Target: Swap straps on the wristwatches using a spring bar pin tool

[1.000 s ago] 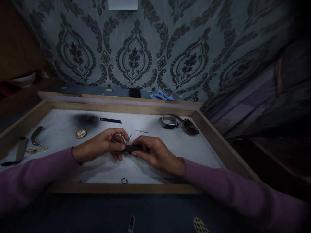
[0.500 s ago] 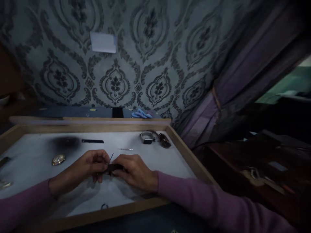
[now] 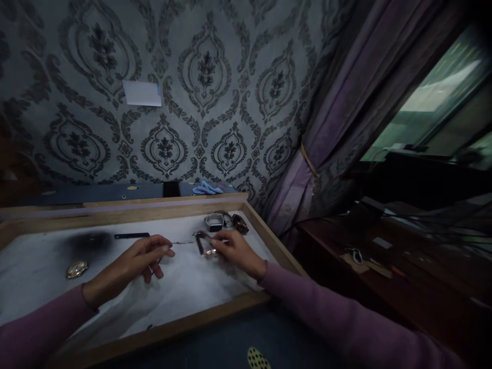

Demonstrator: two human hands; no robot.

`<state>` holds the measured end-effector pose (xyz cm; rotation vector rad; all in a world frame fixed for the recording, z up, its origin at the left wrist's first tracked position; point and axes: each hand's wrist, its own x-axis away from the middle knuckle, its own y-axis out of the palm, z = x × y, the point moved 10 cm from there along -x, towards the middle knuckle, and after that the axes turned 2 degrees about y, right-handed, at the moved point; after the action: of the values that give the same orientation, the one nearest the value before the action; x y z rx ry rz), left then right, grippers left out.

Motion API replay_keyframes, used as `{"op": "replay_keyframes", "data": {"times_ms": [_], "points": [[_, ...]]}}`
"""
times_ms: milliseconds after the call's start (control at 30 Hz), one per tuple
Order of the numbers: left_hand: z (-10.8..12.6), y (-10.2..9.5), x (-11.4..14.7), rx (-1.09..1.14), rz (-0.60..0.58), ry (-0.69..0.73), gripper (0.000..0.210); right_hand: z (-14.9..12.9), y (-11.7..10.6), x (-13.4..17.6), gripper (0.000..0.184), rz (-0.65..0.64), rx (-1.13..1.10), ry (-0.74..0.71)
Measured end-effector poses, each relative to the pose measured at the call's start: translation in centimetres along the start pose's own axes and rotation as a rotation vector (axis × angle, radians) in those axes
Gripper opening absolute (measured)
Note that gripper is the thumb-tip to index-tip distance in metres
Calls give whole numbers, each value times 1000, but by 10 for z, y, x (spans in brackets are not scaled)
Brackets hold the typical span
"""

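My right hand point(image 3: 236, 251) pinches a wristwatch point(image 3: 200, 243) with a dark strap and a shiny metal case, held over the right part of the tray. My left hand point(image 3: 148, 255) is over the middle of the tray, index finger stretched and the lower fingers curled. A thin dark stick-like tool point(image 3: 158, 263) shows among those fingers, mostly hidden. Between the hands a slim metal tool point(image 3: 182, 242) lies on the white surface. Just beyond my left hand is a flat black strip point(image 3: 131, 236).
The wooden-rimmed tray point(image 3: 269, 251) has a gold-coloured watch point(image 3: 77, 269) at left and several watches point(image 3: 214, 222) in its far right corner. Behind the rim lie a blue cloth point(image 3: 207, 188) and a black flat object point(image 3: 171, 189). A cluttered dark red table point(image 3: 326, 241) stands at right.
My hands have moved apart. The right hand has carried the watch right and away from the left hand. The view has turned to the right.
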<state>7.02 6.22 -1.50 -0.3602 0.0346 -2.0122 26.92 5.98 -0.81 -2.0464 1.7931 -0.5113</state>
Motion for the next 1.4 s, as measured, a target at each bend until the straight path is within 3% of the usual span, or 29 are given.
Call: {"op": "replay_keyframes", "data": {"times_ms": [100, 200, 300, 400, 533, 633, 733, 833, 933, 1067, 1233, 1400], "points": [[-4, 1, -2, -5, -31, 26, 48, 34, -40, 4, 23, 127, 49, 133], [-9, 3, -3, -4, -46, 38, 44, 54, -65, 5, 23, 201, 103, 221], [-5, 14, 6, -38, -94, 99, 37, 54, -74, 3, 23, 223, 118, 228], [0, 37, 25, -143, -250, 160, 24, 55, -75, -2, 25, 216, 94, 195], [26, 56, 60, -679, -254, 517, 7, 93, -80, -11, 24, 258, -113, 288], [26, 69, 77, -1033, -248, 624, 16, 104, -91, -18, 18, 297, -105, 215], [26, 72, 84, -1146, -237, 682, 18, 91, -115, -15, 16, 425, 89, 146], [29, 71, 85, -1155, -233, 720, 16, 72, -128, -2, 11, 479, 291, 249], [31, 67, 83, -1117, -236, 705, 14, 27, -133, 16, 14, 627, 397, 109], [34, 68, 87, -1033, -263, 706, 13, -8, -115, 30, 23, 657, 457, -98], [35, 67, 91, -973, -239, 717, 20, -8, -99, 28, 33, 619, 514, -185], [28, 70, 93, -1005, -245, 716, 27, -11, -74, 24, 30, 489, 571, -270]]}}
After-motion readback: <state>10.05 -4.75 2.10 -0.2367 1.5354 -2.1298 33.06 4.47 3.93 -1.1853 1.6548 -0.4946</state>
